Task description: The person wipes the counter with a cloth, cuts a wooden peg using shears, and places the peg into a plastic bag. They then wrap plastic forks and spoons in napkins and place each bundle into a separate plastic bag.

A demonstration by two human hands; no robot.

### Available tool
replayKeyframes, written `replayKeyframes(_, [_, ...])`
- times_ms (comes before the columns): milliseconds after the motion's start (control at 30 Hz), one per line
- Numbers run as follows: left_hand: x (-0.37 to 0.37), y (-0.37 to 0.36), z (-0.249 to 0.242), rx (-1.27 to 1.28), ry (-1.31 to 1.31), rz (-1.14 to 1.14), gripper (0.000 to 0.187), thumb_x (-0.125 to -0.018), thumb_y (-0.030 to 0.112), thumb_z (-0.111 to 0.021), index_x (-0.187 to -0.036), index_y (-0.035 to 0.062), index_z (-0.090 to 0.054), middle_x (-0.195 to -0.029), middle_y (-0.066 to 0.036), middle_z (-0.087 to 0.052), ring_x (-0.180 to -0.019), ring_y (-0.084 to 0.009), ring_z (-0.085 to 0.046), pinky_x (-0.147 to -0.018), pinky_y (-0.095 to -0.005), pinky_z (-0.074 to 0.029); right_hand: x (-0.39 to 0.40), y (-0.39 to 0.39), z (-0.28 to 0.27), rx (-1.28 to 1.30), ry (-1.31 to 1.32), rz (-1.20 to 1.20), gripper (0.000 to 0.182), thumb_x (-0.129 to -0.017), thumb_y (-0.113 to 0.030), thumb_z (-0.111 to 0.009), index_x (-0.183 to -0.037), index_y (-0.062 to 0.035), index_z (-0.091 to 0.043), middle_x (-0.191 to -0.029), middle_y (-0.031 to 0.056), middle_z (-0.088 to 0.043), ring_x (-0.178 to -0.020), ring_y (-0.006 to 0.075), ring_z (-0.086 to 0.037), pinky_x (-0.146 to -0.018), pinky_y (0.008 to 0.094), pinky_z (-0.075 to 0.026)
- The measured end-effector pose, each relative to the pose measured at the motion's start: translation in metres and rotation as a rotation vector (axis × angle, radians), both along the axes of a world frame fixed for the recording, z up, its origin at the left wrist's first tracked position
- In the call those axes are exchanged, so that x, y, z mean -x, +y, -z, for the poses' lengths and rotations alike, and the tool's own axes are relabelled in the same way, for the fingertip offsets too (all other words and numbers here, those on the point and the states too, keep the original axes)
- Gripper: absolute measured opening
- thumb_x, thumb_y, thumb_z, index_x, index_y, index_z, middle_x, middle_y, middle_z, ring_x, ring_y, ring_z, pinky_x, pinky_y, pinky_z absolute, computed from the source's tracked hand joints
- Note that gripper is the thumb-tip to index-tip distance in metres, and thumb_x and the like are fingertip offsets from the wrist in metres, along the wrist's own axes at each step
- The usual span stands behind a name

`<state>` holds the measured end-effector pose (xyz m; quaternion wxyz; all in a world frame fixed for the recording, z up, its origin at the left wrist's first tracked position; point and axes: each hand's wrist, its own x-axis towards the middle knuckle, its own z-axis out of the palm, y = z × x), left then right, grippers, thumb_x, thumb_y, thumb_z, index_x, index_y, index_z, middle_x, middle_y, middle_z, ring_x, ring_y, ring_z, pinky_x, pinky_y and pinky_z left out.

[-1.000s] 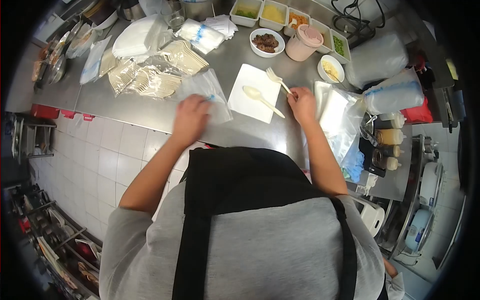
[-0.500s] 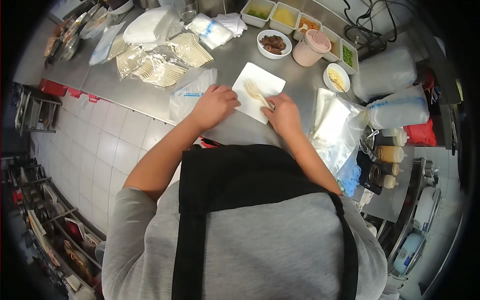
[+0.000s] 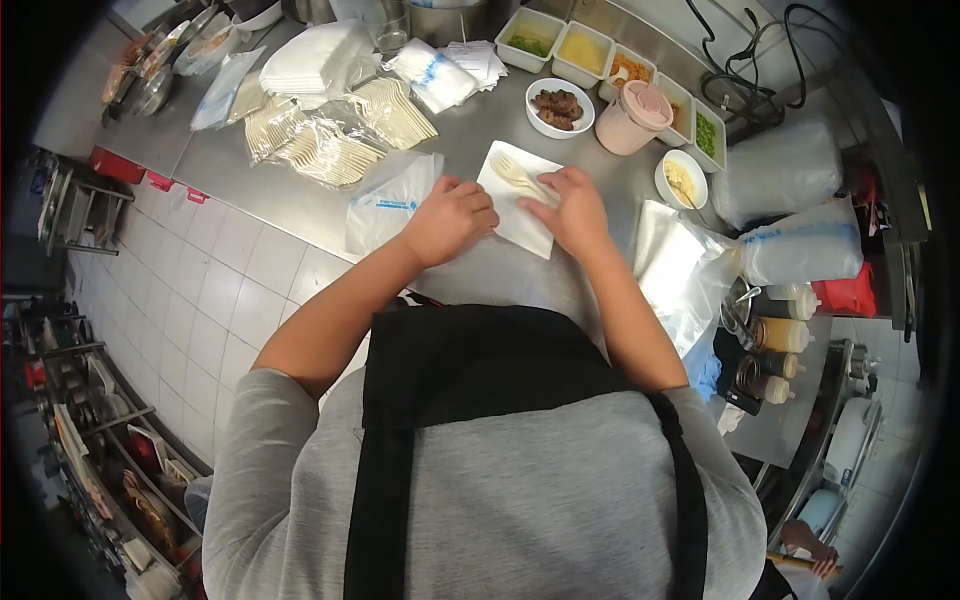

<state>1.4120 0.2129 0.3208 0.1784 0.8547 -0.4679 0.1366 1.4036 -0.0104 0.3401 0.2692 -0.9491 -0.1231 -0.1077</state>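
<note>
My right hand point(image 3: 575, 210) is covering the fork's point(image 3: 515, 173) handle, and my left hand point(image 3: 452, 218) is hiding the napkin's point(image 3: 505, 195) near corner; both grips are staying unreadable.

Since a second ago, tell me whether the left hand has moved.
Yes. The left hand has left the clear printed bag and come right onto the white napkin, judged against the bowl of dark food.
</note>
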Motion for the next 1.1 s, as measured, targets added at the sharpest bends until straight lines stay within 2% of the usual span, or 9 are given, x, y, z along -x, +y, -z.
replayKeyframes(67, [-0.001, -0.007, -0.013, 0.056, 0.132, -0.039, 0.009, -0.077, 0.013, -0.064, -0.085, 0.0151, -0.064, -0.092, 0.001, -0.060, -0.100, -0.0201, -0.053, -0.088, -0.0413, -0.038, 0.024, 0.008, -0.027, -0.074, -0.032, -0.094, 0.034, -0.072, -0.025, -0.076, -0.098, -0.0044, -0.067, -0.094, 0.0121, -0.060, -0.097, 0.0315, -0.056, -0.081, 0.0417, -0.046])
replayKeyframes(100, [-0.003, -0.009, -0.019, 0.084, 0.196, -0.057, 0.010, -0.077, 0.013, -0.064, -0.087, 0.0153, -0.063, -0.093, 0.001, -0.060, -0.101, -0.0210, -0.052, -0.089, -0.0416, -0.038, 0.031, 0.010, -0.028, -0.072, -0.016, -0.105, 0.027, -0.072, -0.022, -0.074, -0.094, -0.0086, -0.067, -0.094, 0.0069, -0.060, -0.099, 0.0278, -0.054, -0.083, 0.0417, -0.045])
replayKeyframes(200, [-0.027, -0.014, -0.027, 0.080, 0.364, -0.065, 0.019, -0.074, 0.012, -0.067, -0.093, 0.0149, -0.063, -0.099, 0.001, -0.060, -0.103, -0.0239, -0.052, -0.090, -0.0430, -0.037, 0.034, 0.003, -0.017, 0.113, -0.017, -0.179, 0.018, -0.072, -0.020, -0.073, -0.086, -0.0107, -0.066, -0.091, 0.0046, -0.060, -0.093, 0.0259, -0.054, -0.078, 0.0393, -0.044])
replayKeyframes(300, [-0.070, -0.028, -0.009, 0.170, 0.313, -0.048, 0.027, -0.071, 0.014, -0.070, -0.097, 0.0149, -0.061, -0.103, 0.002, -0.062, -0.106, -0.0238, -0.052, -0.090, -0.0441, -0.036, 0.024, -0.001, -0.014, 0.045, -0.077, -0.140, 0.011, -0.073, -0.018, -0.071, -0.079, -0.0118, -0.064, -0.085, 0.0026, -0.061, -0.087, 0.0242, -0.055, -0.073, 0.0377, -0.043])
replayKeyframes(500, [-0.082, -0.048, -0.024, -0.218, 0.251, 0.006, 0.034, -0.068, 0.018, -0.075, -0.098, 0.0173, -0.059, -0.103, 0.002, -0.062, -0.108, -0.0196, -0.052, -0.089, -0.0426, -0.035, 0.020, 0.000, -0.016, 0.065, -0.103, -0.103, 0.009, -0.075, -0.019, -0.070, -0.076, -0.0123, -0.063, -0.075, 0.0016, -0.061, -0.080, 0.0233, -0.056, -0.070, 0.0380, -0.042])
replayKeyframes(800, [-0.076, -0.043, -0.030, -0.307, 0.219, -0.108, 0.032, -0.067, 0.021, -0.076, -0.094, 0.0185, -0.059, -0.098, 0.000, -0.061, -0.108, -0.0193, -0.052, -0.089, -0.0424, -0.034, 0.016, 0.001, -0.010, 0.040, -0.101, -0.093, 0.009, -0.074, -0.020, -0.070, -0.076, -0.0128, -0.065, -0.073, 0.0008, -0.062, -0.078, 0.0228, -0.057, -0.071, 0.0376, -0.043])
replayKeyframes(900, [-0.076, -0.029, -0.030, -0.204, 0.284, -0.098, 0.029, -0.069, 0.022, -0.075, -0.094, 0.0174, -0.062, -0.100, -0.002, -0.062, -0.108, -0.0221, -0.052, -0.090, -0.0424, -0.035, 0.014, 0.003, -0.013, 0.012, -0.104, -0.103, 0.008, -0.074, -0.020, -0.070, -0.076, -0.0127, -0.065, -0.074, 0.0017, -0.062, -0.080, 0.0235, -0.057, -0.072, 0.0376, -0.043])
replayKeyframes(1000, [-0.103, -0.015, -0.012, 0.251, 0.475, 0.000, 0.029, -0.072, 0.027, -0.074, -0.097, 0.0151, -0.065, -0.101, -0.006, -0.063, -0.103, -0.0261, -0.054, -0.089, -0.0414, -0.039, -0.001, 0.001, -0.017, -0.009, -0.114, -0.077, 0.008, -0.075, -0.019, -0.069, -0.076, -0.0127, -0.066, -0.078, 0.0024, -0.062, -0.082, 0.0241, -0.057, -0.073, 0.0382, -0.043])
replayKeyframes(1100, [-0.104, -0.008, -0.024, 0.239, 0.503, -0.050, 0.033, -0.077, 0.039, -0.069, -0.096, 0.0125, -0.065, -0.099, -0.006, -0.064, -0.102, -0.0277, -0.056, -0.086, -0.0366, -0.043, -0.022, -0.002, -0.022, 0.051, -0.123, -0.028, 0.007, -0.075, -0.020, -0.069, -0.076, -0.0127, -0.067, -0.081, 0.0026, -0.061, -0.084, 0.0243, -0.056, -0.073, 0.0393, -0.043])
